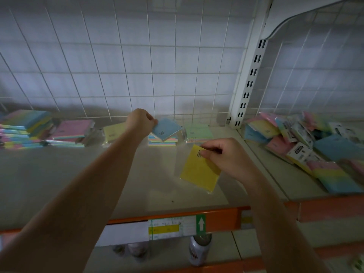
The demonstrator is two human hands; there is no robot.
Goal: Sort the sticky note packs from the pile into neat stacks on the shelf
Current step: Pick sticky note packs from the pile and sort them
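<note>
Left hand (140, 120) pinches a blue pack (167, 128) by its corner, tilted over the striped stack (162, 141) at the shelf (59, 174) back, likely squaring it on top. Right hand (226, 156) pinches a yellow pack (199, 170) mid-shelf (probably queued next). Pile (307, 146) sits right, unsorted.

No text legible anywhere. White up-arrow on green tag (201, 224) at shelf edge; price label (169, 227) beside it has print, too blurred to read. Small black print on yellow pack (199, 172), blue pack (166, 129), pile packs' labels (298, 151): all unreadable
</note>
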